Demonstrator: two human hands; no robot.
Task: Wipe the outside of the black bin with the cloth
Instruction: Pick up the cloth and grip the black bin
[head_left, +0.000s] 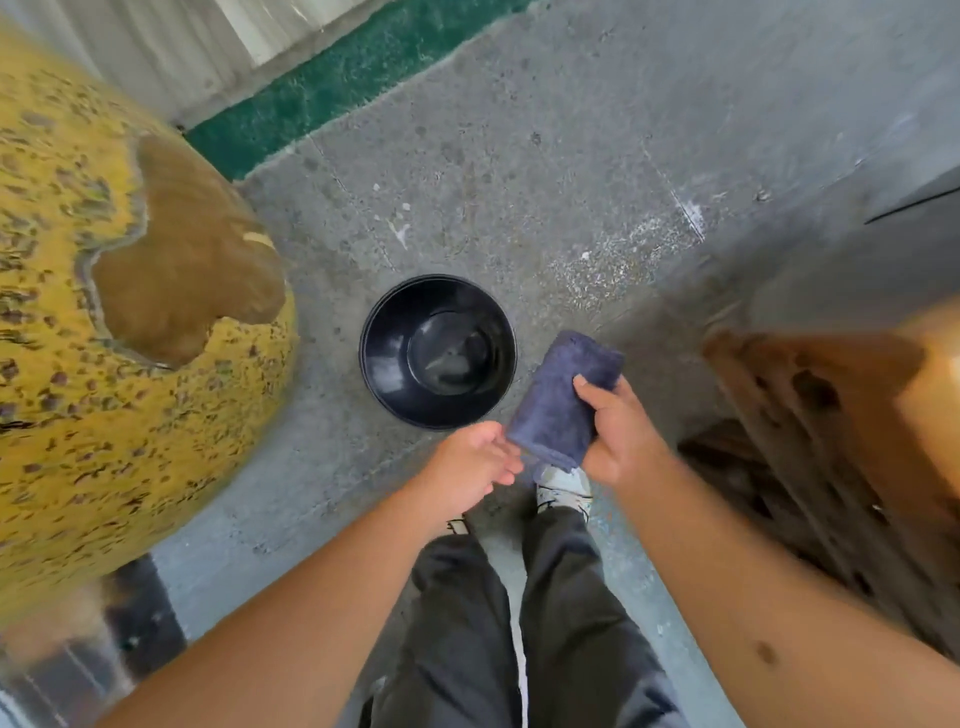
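The black bin (384, 358) stands upright on the concrete floor ahead of my feet, round and empty, seen from above. A folded blue-grey cloth (558, 400) is held above the floor just right of the bin. My right hand (621, 434) is shut on the cloth's right side. My left hand (472, 462) is open, palm up, with its fingertips at the cloth's lower left corner. Neither hand touches the bin.
A big yellow speckled rounded object with a brown patch (104, 338) fills the left side, close to the bin. A brown wooden piece (841, 441) stands at the right. A green strip (332, 83) runs along the wall behind. My legs and shoes (563, 491) are below.
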